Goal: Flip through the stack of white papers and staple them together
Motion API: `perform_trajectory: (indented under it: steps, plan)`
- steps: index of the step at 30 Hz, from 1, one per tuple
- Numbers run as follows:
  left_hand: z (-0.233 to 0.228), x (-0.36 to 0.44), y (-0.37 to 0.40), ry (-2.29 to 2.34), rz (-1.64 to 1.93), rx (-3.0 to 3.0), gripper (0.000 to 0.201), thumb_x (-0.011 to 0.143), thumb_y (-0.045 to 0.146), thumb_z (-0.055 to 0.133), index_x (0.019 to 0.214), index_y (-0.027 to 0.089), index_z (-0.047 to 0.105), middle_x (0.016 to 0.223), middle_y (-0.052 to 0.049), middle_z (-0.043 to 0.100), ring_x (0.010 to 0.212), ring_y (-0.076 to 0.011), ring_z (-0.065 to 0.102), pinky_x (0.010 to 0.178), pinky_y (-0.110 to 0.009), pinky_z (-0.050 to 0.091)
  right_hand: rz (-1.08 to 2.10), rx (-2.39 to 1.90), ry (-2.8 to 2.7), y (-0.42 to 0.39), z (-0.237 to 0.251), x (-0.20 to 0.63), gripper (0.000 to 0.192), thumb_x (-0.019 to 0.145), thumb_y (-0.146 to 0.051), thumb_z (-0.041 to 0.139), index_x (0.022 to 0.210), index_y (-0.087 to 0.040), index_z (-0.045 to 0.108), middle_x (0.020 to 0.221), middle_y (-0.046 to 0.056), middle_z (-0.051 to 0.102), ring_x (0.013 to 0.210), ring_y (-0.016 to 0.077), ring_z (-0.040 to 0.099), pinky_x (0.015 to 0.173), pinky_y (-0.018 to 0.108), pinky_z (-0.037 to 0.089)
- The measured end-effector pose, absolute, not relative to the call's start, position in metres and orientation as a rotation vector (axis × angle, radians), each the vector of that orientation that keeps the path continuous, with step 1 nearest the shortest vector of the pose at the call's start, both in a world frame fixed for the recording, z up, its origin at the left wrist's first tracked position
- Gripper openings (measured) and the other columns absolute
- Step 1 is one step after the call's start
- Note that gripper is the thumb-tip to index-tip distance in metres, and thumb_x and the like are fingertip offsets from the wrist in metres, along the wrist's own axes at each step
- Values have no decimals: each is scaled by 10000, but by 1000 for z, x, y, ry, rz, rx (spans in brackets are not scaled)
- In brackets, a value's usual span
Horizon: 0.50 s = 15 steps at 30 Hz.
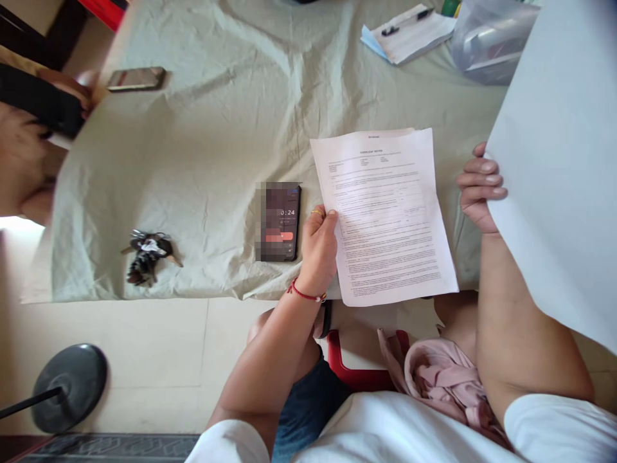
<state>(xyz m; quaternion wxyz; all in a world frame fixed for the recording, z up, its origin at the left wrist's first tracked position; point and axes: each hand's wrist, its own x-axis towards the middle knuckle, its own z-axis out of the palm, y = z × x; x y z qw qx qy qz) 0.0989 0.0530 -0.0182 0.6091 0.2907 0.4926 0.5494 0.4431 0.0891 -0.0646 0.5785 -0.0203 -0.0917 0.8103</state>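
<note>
My left hand [319,247] pinches the left edge of a printed sheet [385,225], thumb on top; a second edge shows behind its top. The heading reads "OVERLEAF NOTES", with lines of small text below. In my right hand [481,188] is the edge of a large white sheet [563,173], raised at the right and mostly facing me blank. Fingers wrap over its left edge. Just left of my left hand lies a phone [284,222] with a lit screen showing "0:24" and an orange bar. Both hands are over the near table edge.
A bunch of keys [150,256] and another phone [136,78] lie on the cloth-covered table [212,161]. Papers [409,35] with a pen and a clear plastic bag [489,42] are at the back right. Another person [29,148] is at the left. A black round base [70,387] stands on the floor.
</note>
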Motion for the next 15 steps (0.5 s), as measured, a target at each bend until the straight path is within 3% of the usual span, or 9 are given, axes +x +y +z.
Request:
perform_trajectory:
  steps: [5, 8, 10, 15]
  plan:
    - [-19, 98, 53, 1141, 1257, 683, 262, 927, 233, 794, 798, 241, 566, 838, -2, 663, 799, -169, 614, 796, -286, 529, 1912, 723, 1014, 88, -60, 432, 417, 913, 19, 731, 1144, -322, 796, 786, -26, 617, 641, 86, 450, 404, 140, 284]
    - [-19, 98, 53, 1144, 1255, 688, 260, 929, 236, 789, 794, 240, 568, 835, -2, 663, 793, -166, 607, 784, -282, 525, 1998, 233, 447, 89, -53, 434, 275, 926, -45, 727, 1076, -273, 757, 698, -61, 550, 566, 76, 433, 386, 130, 247]
    - [-19, 98, 53, 1143, 1254, 685, 257, 928, 235, 789, 793, 241, 571, 839, -4, 665, 797, -167, 610, 787, -283, 530, 1851, -165, -22, 89, -49, 434, 182, 940, -117, 760, 1081, -229, 738, 718, -67, 590, 568, 53, 481, 402, 97, 289]
    - [-17, 99, 52, 1143, 1256, 685, 255, 924, 234, 788, 793, 243, 569, 856, -8, 677, 813, -171, 624, 810, -289, 542, 1618, -544, -401, 88, -45, 434, 261, 855, -251, 939, 1040, -200, 762, 746, -53, 680, 582, 24, 556, 413, 50, 326]
